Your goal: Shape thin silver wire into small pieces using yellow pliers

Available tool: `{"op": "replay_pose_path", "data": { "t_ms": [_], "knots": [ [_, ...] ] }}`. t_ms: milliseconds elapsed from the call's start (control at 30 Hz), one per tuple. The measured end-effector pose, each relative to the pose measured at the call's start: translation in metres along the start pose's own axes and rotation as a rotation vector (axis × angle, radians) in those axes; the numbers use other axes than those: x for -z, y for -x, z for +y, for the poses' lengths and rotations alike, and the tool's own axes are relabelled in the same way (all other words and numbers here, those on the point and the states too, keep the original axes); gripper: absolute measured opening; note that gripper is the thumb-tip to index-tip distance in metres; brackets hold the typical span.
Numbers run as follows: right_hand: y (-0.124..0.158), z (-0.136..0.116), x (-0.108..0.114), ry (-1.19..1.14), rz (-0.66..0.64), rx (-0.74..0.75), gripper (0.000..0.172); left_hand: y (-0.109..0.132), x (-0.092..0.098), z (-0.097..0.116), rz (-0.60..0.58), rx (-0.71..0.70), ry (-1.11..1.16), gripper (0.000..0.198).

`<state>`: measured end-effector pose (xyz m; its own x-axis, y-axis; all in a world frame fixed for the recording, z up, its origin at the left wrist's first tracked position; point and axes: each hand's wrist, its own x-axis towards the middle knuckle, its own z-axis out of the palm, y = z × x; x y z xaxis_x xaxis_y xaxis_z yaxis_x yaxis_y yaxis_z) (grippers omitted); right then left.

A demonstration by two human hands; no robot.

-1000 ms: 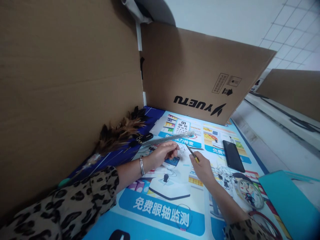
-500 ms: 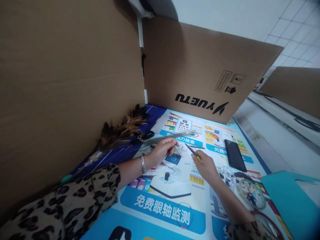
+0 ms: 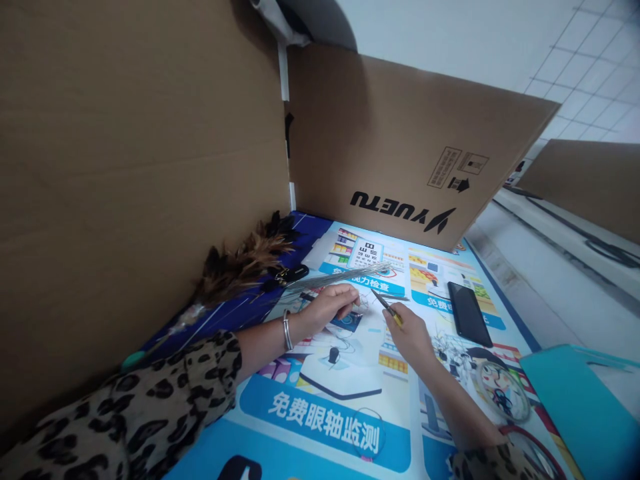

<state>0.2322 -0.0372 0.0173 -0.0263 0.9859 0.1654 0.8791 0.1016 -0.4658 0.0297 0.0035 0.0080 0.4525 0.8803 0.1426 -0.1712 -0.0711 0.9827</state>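
Note:
My left hand (image 3: 333, 310), with a silver bangle at the wrist, is closed in a pinch; thin wire seems to run from its fingertips, too fine to make out surely. My right hand (image 3: 411, 335) is wrapped round needle-nose pliers (image 3: 384, 304) with yellow and black handles. Their dark, slim tip points up and left, a short gap from my left fingers. Just beyond the left hand lies a bundle of thin silver wires (image 3: 345, 273). A few short dark pieces (image 3: 393, 297) rest behind the pliers.
A printed mat (image 3: 325, 420) covers the table. Brown feathers (image 3: 245, 257) and a black key fob (image 3: 299, 272) lie left. On the right are a phone (image 3: 469, 313), a clear round spool (image 3: 501, 390) and a teal folder (image 3: 583, 407). Cardboard panels (image 3: 400, 140) wall the left and back.
My left hand has dipped and turned slightly, its fingers still pinched. The pliers stay in my right hand, almost in place. The view has shifted a little.

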Motion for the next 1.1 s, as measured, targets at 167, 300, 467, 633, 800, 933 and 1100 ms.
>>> {"op": "replay_pose_path", "data": {
  "t_ms": [167, 300, 467, 633, 800, 933, 1100],
  "knots": [
    [0.0002, 0.0009, -0.0008, 0.017, 0.005, 0.006, 0.028, 0.0015, -0.0007, 0.003, 0.006, -0.003, -0.01, 0.029],
    [-0.001, 0.0019, -0.0001, 0.011, 0.04, -0.001, 0.028, 0.0013, -0.0004, 0.0021, 0.011, 0.003, -0.013, 0.029],
    [-0.0011, 0.0026, -0.0007, 0.023, 0.04, -0.006, 0.026, 0.0012, -0.0005, 0.0021, 0.01, -0.008, -0.014, 0.029],
    [0.0008, 0.0016, -0.0013, 0.041, 0.028, 0.011, 0.026, 0.0011, -0.0008, 0.0022, 0.004, -0.002, -0.019, 0.029],
    [0.0009, 0.0013, -0.0018, 0.037, 0.022, 0.025, 0.027, 0.0014, -0.0011, 0.0028, 0.012, -0.005, -0.029, 0.031],
    [0.0005, 0.0023, -0.0029, 0.036, 0.02, 0.026, 0.026, 0.0014, -0.0011, 0.0033, 0.008, 0.001, -0.031, 0.031],
    [0.0007, 0.0021, -0.0038, 0.035, 0.019, 0.032, 0.026, 0.0013, -0.0009, 0.0029, -0.004, 0.002, -0.021, 0.03]
  ]
}}
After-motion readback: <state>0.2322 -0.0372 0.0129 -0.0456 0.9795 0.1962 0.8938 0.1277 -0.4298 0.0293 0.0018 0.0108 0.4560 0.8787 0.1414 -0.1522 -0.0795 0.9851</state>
